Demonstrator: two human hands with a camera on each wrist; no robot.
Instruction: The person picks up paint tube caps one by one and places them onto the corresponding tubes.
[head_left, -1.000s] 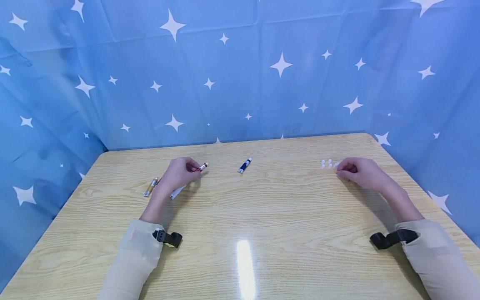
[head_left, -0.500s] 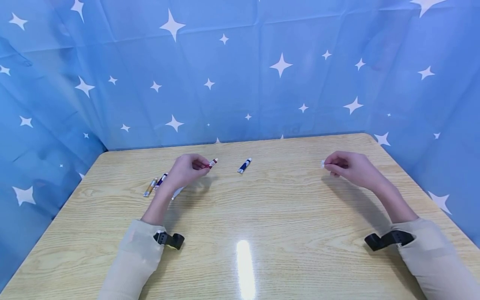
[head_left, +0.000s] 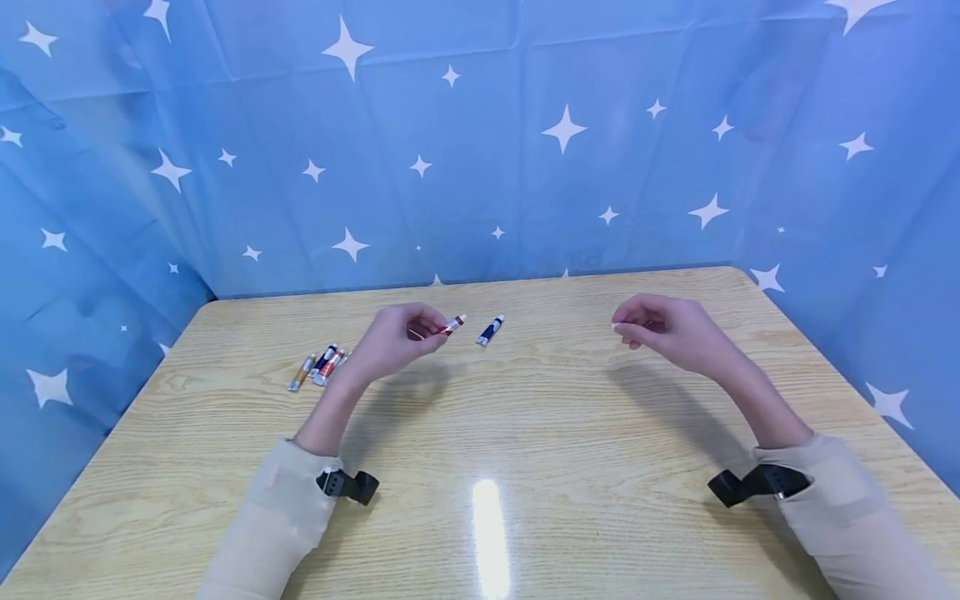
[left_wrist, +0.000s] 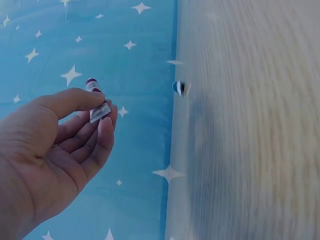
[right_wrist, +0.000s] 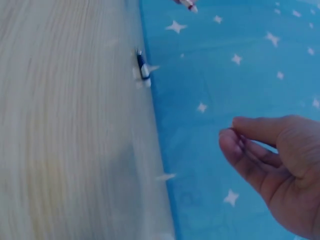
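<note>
Toward the left of the surface (head_left: 555,417) lies a huddle of small tubes (head_left: 328,367); beside it, my left hand (head_left: 393,340) pinches a red tube (head_left: 452,325) near its flat end, presumably to keep the other end clear; a dark blue tube (head_left: 491,331) lies alone next; my right hand (head_left: 678,335) pinches something small and white (head_left: 617,327). Label print is too small to read.

The left sleeve (head_left: 270,529) and right sleeve (head_left: 847,517) are pale beige, wrinkled; near their cuff edges, a black left band (head_left: 333,482) with pale specks and a black right band (head_left: 780,481) bear stubby black blocks (head_left: 363,488); left hand (head_left: 390,340) and right hand (head_left: 678,333) bare.
</note>
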